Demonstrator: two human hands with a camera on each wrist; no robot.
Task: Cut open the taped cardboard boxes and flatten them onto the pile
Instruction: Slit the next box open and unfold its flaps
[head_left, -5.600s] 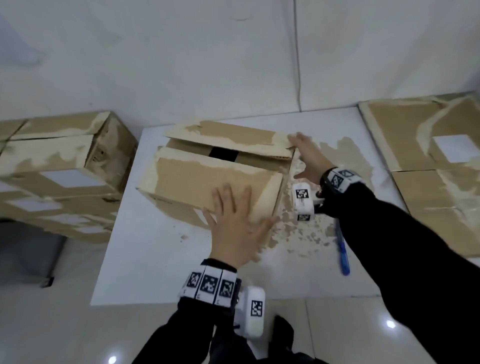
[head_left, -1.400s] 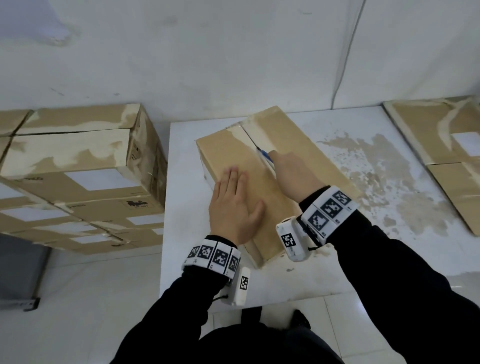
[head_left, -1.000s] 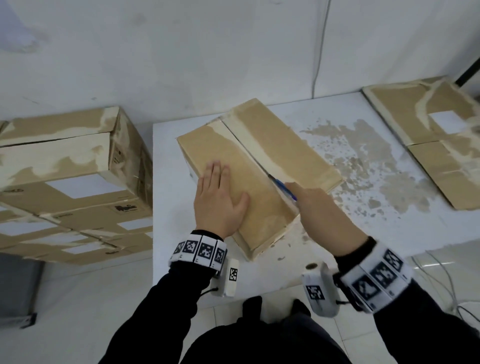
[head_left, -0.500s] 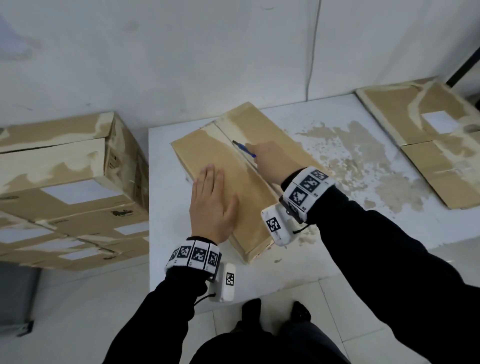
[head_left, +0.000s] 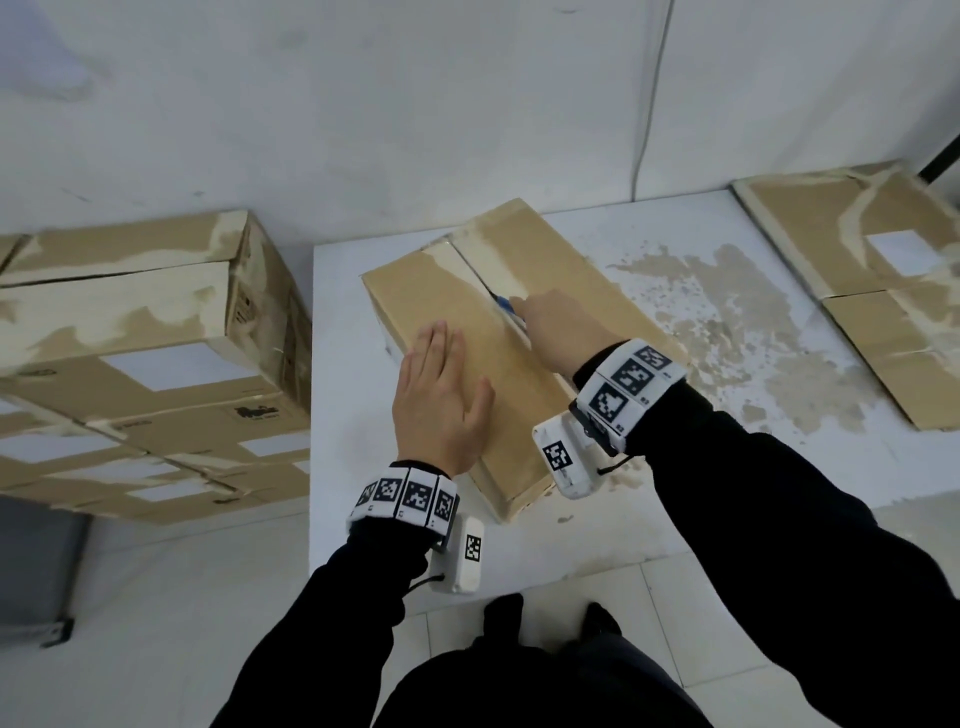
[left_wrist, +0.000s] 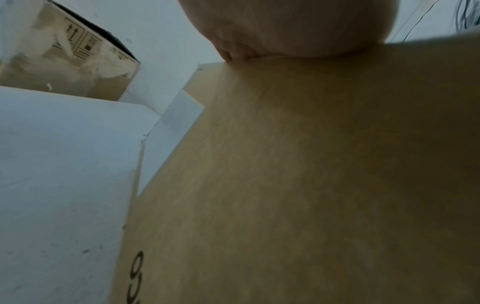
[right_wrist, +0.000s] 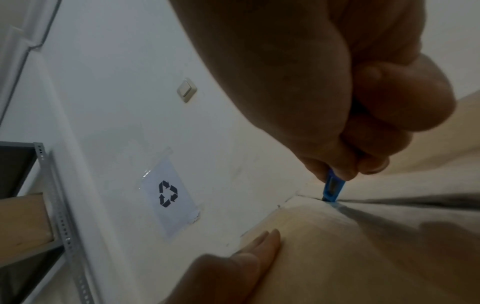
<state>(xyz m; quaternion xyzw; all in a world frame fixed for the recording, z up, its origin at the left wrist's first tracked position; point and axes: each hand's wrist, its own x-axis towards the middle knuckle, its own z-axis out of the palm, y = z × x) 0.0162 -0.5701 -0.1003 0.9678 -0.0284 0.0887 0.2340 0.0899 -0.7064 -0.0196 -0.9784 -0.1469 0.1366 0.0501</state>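
A closed cardboard box (head_left: 561, 291) lies at an angle on the white table (head_left: 353, 525), its taped centre seam running away from me. My left hand (head_left: 441, 400) lies flat on the near left flap, fingers straight; the left wrist view shows its palm (left_wrist: 293, 26) pressed on the box top (left_wrist: 311, 164). My right hand (head_left: 558, 330) grips a blue box cutter (head_left: 503, 303), and the blade tip sits in the seam. In the right wrist view the cutter (right_wrist: 333, 188) meets the dark slit of the seam, with the left hand's fingers (right_wrist: 257, 253) flat on the flap beside it.
A stack of closed taped boxes (head_left: 135, 364) stands left of the table. Flattened cardboard (head_left: 883, 291) lies on the table's right end. Brown paper scraps (head_left: 737, 322) are stuck to the tabletop. A white wall is close behind, and floor tiles (head_left: 156, 623) lie below.
My right hand drew the cutter down the seam toward me, went back to the far end, and has now come a little way down the seam again. The left hand stayed pressing the flap.
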